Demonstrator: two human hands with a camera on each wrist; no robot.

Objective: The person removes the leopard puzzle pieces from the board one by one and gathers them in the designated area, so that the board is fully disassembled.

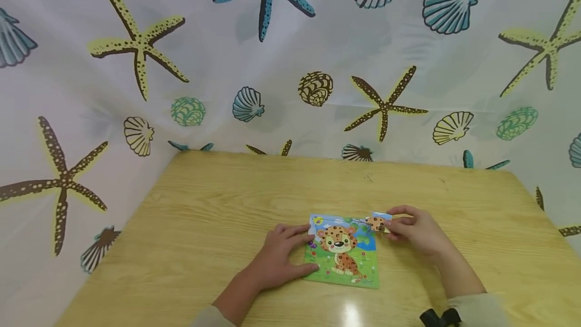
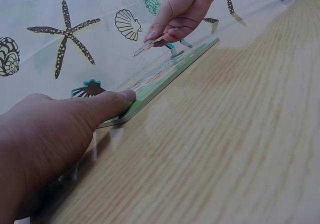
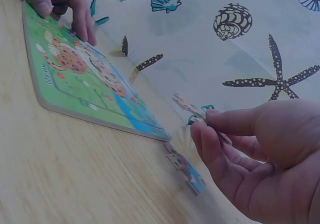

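Observation:
A square jigsaw puzzle board (image 1: 333, 280), green and blue with a spotted leopard cub picture, lies flat on the table. My left hand (image 1: 283, 256) rests at the board's left side, its fingers on the upper left edge and its thumb (image 2: 112, 104) on the near left corner. Above the board's upper right corner, my right hand (image 1: 415, 228) pinches a spotted puzzle piece (image 1: 375, 223) between thumb and fingers, raised in the right wrist view. Below it, another puzzle piece (image 3: 185, 169) with some blue lies on the table beside the board's corner.
The wooden table (image 1: 218, 206) stretches around the board on all sides. Behind it and to the left hangs a white cloth (image 1: 290, 54) printed with starfish and shells. A black device (image 1: 440, 318) sits at the right sleeve.

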